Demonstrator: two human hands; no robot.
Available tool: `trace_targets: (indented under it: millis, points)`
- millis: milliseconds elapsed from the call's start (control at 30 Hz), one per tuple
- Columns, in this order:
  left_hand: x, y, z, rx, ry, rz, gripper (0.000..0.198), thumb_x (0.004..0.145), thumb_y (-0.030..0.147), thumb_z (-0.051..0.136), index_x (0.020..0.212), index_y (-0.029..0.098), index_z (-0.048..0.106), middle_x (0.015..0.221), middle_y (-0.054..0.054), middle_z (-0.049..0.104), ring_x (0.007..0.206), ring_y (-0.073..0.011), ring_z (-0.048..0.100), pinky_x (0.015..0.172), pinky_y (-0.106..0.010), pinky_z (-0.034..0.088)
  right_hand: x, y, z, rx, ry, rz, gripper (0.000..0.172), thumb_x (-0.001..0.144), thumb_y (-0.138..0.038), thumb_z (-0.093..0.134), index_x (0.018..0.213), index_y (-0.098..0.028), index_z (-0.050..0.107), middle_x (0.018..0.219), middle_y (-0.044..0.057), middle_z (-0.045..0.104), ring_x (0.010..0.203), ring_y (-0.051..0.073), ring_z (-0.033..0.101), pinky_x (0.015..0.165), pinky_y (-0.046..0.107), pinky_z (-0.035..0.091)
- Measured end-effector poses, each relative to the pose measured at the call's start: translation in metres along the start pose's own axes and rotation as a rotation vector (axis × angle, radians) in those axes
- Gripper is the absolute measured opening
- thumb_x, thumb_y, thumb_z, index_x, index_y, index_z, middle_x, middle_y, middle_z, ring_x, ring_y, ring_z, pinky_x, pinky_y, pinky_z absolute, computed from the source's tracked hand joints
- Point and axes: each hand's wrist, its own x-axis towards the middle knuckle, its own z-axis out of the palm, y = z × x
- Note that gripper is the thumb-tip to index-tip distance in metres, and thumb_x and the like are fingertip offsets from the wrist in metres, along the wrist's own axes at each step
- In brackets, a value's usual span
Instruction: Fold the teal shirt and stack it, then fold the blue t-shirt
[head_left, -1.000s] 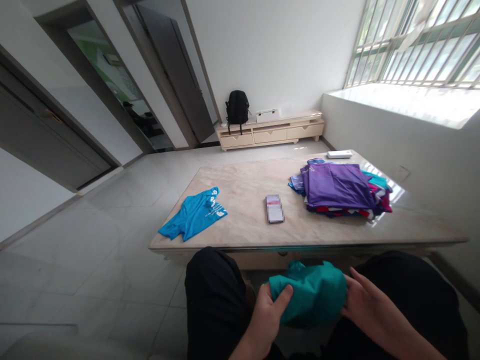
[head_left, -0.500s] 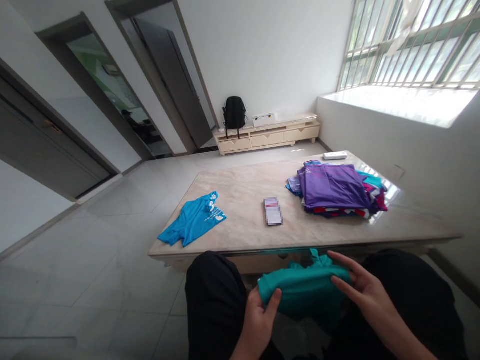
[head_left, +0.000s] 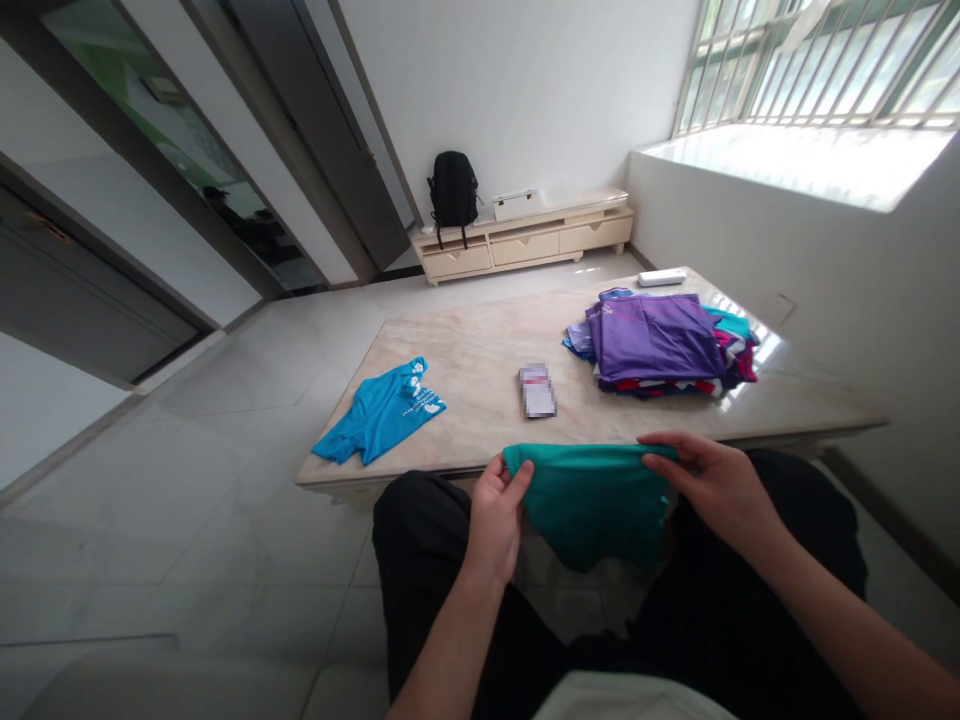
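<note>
Pinching teal shirt (head_left: 592, 495) edge: left hand (head_left: 496, 512), right hand (head_left: 712, 482), fingers closed

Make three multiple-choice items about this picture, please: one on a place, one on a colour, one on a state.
1. Where does the blue shirt lie?
A. on the table's left part
B. on the floor
C. on top of the clothes pile

2. What colour is the top garment of the clothes pile?
A. yellow
B. purple
C. black

3. How is the teal garment held?
A. it lies flat on the table, untouched
B. one hand holds it alone
C. both hands hold its upper edge and it hangs down

Answers:
1 A: it lies flat near the left corner of the table.
2 B: a purple garment covers the pile.
3 C: the left hand and the right hand each have a grip on one end of the edge, in front of the table.
</note>
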Motion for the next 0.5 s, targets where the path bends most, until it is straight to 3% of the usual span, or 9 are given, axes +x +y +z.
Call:
trace_targets:
  millis: [100, 167, 233, 300, 367, 433, 500]
  points:
    - [-0.006, 0.006, 0.001, 0.066, -0.036, 0.035, 0.055, 0.076, 0.031, 0.091, 0.121, 0.015, 0.063, 0.106, -0.009, 0.080, 0.096, -0.0225, 0.076, 0.093, -0.033, 0.058, -0.004, 0.001, -0.003, 0.047, -0.056, 0.011, 0.048, 0.080, -0.058, 0.075, 0.113, -0.023, 0.079, 0.080, 0.003, 0.075, 0.071, 0.022, 0.067, 0.067, 0.032, 0.055]
    - [-0.015, 0.007, -0.004, 0.071, -0.046, 0.036, 0.075, 0.073, 0.028, 0.093, 0.136, 0.019, 0.053, 0.111, -0.009, 0.079, 0.100, -0.0239, 0.076, 0.091, -0.034, 0.059, -0.015, 0.008, -0.006, 0.019, -0.081, 0.019, 0.048, 0.080, -0.057, 0.075, 0.116, -0.025, 0.078, 0.089, 0.004, 0.078, 0.075, 0.025, 0.071, 0.069, 0.034, 0.058]
    - [-0.025, 0.006, -0.011, 0.091, -0.049, 0.024, 0.097, 0.072, 0.027, 0.093, 0.152, 0.025, 0.038, 0.115, -0.009, 0.078, 0.104, -0.0252, 0.075, 0.092, -0.036, 0.059, -0.031, 0.017, -0.006, -0.042, -0.061, 0.007, 0.041, 0.081, -0.056, 0.073, 0.111, -0.028, 0.080, 0.095, 0.004, 0.080, 0.079, 0.027, 0.073, 0.073, 0.036, 0.060]
    - [-0.033, 0.003, -0.020, 0.191, -0.051, 0.037, 0.102, 0.073, 0.028, 0.092, 0.158, 0.028, 0.034, 0.115, -0.009, 0.079, 0.105, -0.0256, 0.075, 0.094, -0.036, 0.059, -0.048, 0.024, -0.006, -0.094, -0.041, -0.049, 0.031, 0.084, -0.053, 0.071, 0.104, -0.031, 0.081, 0.096, 0.003, 0.080, 0.082, 0.027, 0.075, 0.077, 0.035, 0.061]
    - [-0.039, -0.002, -0.029, 0.378, -0.041, 0.098, 0.081, 0.076, 0.028, 0.089, 0.149, 0.027, 0.054, 0.113, -0.008, 0.080, 0.104, -0.0259, 0.076, 0.094, -0.033, 0.059, -0.061, 0.030, -0.005, -0.120, -0.032, -0.132, 0.023, 0.089, -0.050, 0.069, 0.098, -0.033, 0.082, 0.098, 0.003, 0.079, 0.085, 0.025, 0.075, 0.079, 0.032, 0.060]
    - [-0.042, -0.006, -0.036, 0.599, -0.028, 0.198, 0.043, 0.078, 0.026, 0.085, 0.121, 0.025, 0.077, 0.108, -0.007, 0.081, 0.100, -0.0259, 0.076, 0.090, -0.030, 0.059, -0.067, 0.033, -0.004, -0.141, -0.009, -0.203, 0.022, 0.092, -0.049, 0.067, 0.093, -0.033, 0.082, 0.103, 0.004, 0.076, 0.090, 0.024, 0.074, 0.079, 0.029, 0.060]
    - [-0.043, -0.009, -0.039, 0.759, -0.031, 0.292, 0.017, 0.080, 0.022, 0.081, 0.097, 0.026, 0.084, 0.098, -0.005, 0.081, 0.093, -0.0248, 0.075, 0.084, -0.029, 0.058, -0.067, 0.035, -0.005, -0.163, 0.031, -0.248, 0.023, 0.093, -0.048, 0.066, 0.089, -0.032, 0.082, 0.110, 0.006, 0.073, 0.098, 0.024, 0.073, 0.084, 0.029, 0.060]
